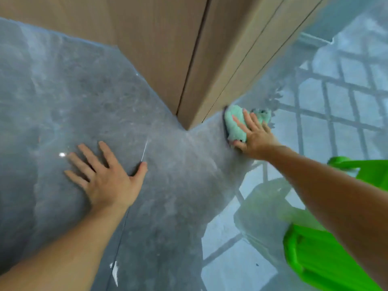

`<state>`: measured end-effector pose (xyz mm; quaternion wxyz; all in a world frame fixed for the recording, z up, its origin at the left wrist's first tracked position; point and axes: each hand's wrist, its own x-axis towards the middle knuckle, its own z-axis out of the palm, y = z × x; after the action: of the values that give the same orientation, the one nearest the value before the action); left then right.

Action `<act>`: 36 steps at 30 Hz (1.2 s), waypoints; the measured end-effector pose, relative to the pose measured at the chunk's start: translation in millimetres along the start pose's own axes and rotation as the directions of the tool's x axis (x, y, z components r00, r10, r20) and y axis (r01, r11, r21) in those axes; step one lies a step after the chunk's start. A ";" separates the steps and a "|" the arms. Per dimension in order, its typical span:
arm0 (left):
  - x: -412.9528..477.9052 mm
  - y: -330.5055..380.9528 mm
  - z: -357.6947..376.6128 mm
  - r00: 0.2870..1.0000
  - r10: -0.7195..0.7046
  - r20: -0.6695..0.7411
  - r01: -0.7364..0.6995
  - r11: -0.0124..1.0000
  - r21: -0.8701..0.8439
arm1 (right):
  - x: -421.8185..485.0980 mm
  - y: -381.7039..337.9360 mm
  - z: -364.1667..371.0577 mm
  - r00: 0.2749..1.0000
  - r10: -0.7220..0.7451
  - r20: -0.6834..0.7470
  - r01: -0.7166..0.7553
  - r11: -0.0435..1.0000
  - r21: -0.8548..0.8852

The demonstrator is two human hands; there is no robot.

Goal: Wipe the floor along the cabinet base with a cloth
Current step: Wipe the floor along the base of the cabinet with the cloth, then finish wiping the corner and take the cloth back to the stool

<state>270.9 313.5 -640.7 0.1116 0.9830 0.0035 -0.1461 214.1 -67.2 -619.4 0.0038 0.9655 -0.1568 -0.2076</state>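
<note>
A light wooden cabinet (189, 59) rises from a glossy grey stone floor (168, 196), its corner pointing toward me. A mint-green cloth (234, 122) lies bunched on the floor right against the cabinet's right-hand base. My right hand (255, 136) presses flat on the cloth, fingers spread over it and thumb curled under its near edge. My left hand (105, 175) rests palm-down on the bare floor to the left of the cabinet corner, fingers spread, holding nothing.
A bright green plastic object (327, 259) sits at the lower right, partly behind my right forearm. The floor on the right reflects a window grid (336, 101). A thin tile joint (119, 238) runs under my left wrist.
</note>
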 end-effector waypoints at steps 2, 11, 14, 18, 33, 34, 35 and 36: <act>-18.3 13.4 19.3 0.998 -0.002 -0.057 0.003 1.000 0.013 | 40.2 22.5 -13.3 0.979 0.200 0.049 -0.205 0.966 0.156; -17.8 10.6 22.4 0.994 -0.058 -0.088 0.058 0.998 -0.004 | 30.7 -27.3 -28.6 0.921 0.390 -0.010 -0.361 0.859 0.362; -6.8 27.7 -33.8 0.924 -0.203 0.323 0.207 0.978 0.021 | -30.9 -77.7 -54.9 0.957 0.290 0.030 -0.250 0.764 0.595; -30.1 78.2 -165.1 0.573 -0.105 0.813 0.483 0.844 -0.232 | -127.4 -127.4 -134.4 0.945 0.150 0.290 -0.299 0.042 0.953; -395.1 381.2 -411.8 0.222 0.434 0.873 0.472 0.735 -0.486 | -536.8 95.8 -414.5 0.772 0.449 0.450 0.001 -0.708 0.706; -413.9 395.6 -406.3 0.227 0.441 0.868 0.447 0.745 -0.495 | -550.2 109.5 -406.5 0.752 0.477 0.456 0.025 -0.711 0.703; -429.8 406.6 -399.0 0.235 0.439 0.867 0.407 0.766 -0.498 | -561.0 120.1 -396.2 0.727 0.503 0.467 0.035 -0.707 0.707; -443.7 416.6 -389.7 0.230 0.439 0.869 0.362 0.790 -0.495 | -568.1 130.3 -384.1 0.696 0.538 0.476 0.045 -0.693 0.719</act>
<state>-25.8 4.5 -58.7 0.4031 0.5759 -0.0458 -0.7097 -161.9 -40.3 -31.9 -0.7205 0.3238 -0.5696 0.2271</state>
